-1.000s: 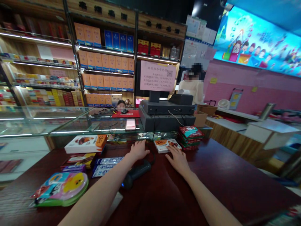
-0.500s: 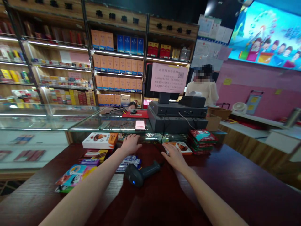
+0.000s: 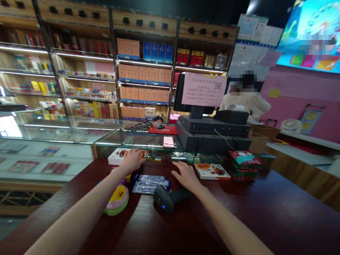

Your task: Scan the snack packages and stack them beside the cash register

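Note:
My left hand (image 3: 133, 160) reaches forward over the right end of a white chocolate box (image 3: 116, 157), fingers stretched and slightly curved; whether they touch it I cannot tell. My right hand (image 3: 186, 174) hovers open, palm down, left of a second white and orange chocolate box (image 3: 212, 171). Between my arms lies a dark barcode scanner (image 3: 166, 199) with a blue light. Behind it are several blue and white wrapped bars (image 3: 148, 184). A colourful snack pack (image 3: 118, 200) with a yellow face is partly hidden by my left forearm.
A stack of red and green packets (image 3: 244, 164) stands on the right of the dark wooden counter (image 3: 265, 212). Behind the counter's glass edge are a cash register with a monitor (image 3: 212, 138) and a pink sign (image 3: 204, 89). A person (image 3: 244, 99) stands beyond.
The view has turned left, so the scene sits further right. My left hand has moved left onto or over the white box. My right hand has drawn left, away from the other box.

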Available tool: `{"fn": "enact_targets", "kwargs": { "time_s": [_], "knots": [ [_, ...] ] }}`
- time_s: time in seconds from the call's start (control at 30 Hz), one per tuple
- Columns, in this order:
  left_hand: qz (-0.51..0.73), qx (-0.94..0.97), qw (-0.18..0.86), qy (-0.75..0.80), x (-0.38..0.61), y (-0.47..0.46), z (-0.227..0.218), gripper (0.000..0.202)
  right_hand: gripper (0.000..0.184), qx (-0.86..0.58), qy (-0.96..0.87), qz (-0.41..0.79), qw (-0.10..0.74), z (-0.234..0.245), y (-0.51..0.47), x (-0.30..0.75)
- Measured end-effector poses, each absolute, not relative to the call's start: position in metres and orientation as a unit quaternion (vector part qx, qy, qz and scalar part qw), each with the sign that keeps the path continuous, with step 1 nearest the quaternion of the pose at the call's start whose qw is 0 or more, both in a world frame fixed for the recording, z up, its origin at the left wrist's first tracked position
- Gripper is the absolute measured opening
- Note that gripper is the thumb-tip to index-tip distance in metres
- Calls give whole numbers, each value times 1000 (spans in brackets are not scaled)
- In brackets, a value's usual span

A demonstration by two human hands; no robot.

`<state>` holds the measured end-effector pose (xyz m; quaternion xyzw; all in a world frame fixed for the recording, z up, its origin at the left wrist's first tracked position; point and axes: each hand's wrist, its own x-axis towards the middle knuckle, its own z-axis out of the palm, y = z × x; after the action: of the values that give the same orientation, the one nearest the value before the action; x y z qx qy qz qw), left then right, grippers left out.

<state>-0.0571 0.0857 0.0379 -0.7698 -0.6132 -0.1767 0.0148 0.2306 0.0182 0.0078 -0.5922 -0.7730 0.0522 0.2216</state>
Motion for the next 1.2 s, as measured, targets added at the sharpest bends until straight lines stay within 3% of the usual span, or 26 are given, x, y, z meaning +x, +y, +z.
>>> {"fn": "enact_targets", "kwargs": {
  "time_s": [0.4, 0.73, 0.97, 1.2],
  "knots": [
    [-181, -677, 16, -713, -123, 81, 33, 57, 47, -526, -799, 121, 263, 23, 46, 160],
    [-217, -626, -13, -749, -155, 88, 18, 73, 57, -475, -774, 273, 317, 28, 66, 117],
    [-272, -590, -32, -759, -167, 90, 12, 69, 71, -440, -756, 337, 348, 18, 80, 94],
    [-300, -596, -21, -745, -175, 89, 6, 55, 74, -424, -751, 356, 361, 5, 89, 84]
  ]
}}
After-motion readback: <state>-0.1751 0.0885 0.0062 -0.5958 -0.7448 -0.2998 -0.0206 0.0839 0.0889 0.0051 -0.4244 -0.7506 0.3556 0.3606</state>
